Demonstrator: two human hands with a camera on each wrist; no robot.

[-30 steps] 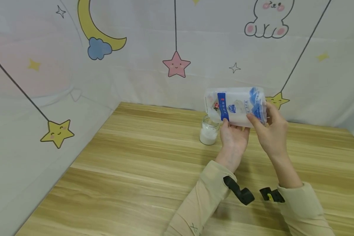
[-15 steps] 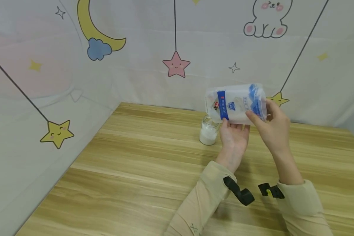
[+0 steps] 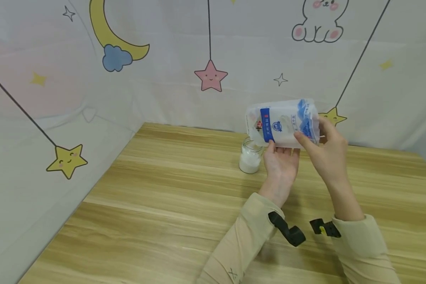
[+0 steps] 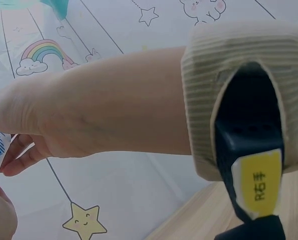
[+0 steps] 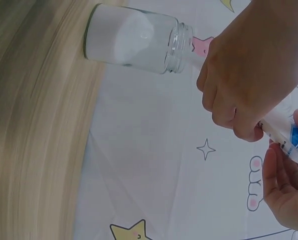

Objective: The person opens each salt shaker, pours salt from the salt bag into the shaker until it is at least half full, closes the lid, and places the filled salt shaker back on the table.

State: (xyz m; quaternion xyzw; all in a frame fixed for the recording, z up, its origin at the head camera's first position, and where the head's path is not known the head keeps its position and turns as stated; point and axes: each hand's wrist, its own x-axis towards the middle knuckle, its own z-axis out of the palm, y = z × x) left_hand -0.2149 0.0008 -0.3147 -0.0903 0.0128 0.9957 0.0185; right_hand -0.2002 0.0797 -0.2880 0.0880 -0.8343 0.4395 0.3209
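A white bag of salt [image 3: 285, 122] with blue print is held on its side in the head view, its left end lower and over the jar's mouth. My left hand [image 3: 281, 167] grips it from below, thumb on the front and fingers behind. At the bag's right end my right hand [image 3: 328, 156] pinches a corner between thumb and fingers. Below the left end a glass jar [image 3: 250, 157] stands upright without a lid, partly filled with white grains. The right wrist view shows this jar [image 5: 133, 40] turned sideways; my left hand [image 5: 244, 75] hides the bag's mouth there.
The wood-grain table [image 3: 156, 197] runs back to a pale cloth backdrop [image 3: 170, 98] printed with stars and a moon. Both sleeves carry black wrist straps; one strap [image 3: 287, 228] sticks out near the left forearm.
The bag's right end has risen slightly, with my right hand moving up with it, so the bag slopes more toward the jar. The left hand and jar hold nearly still.
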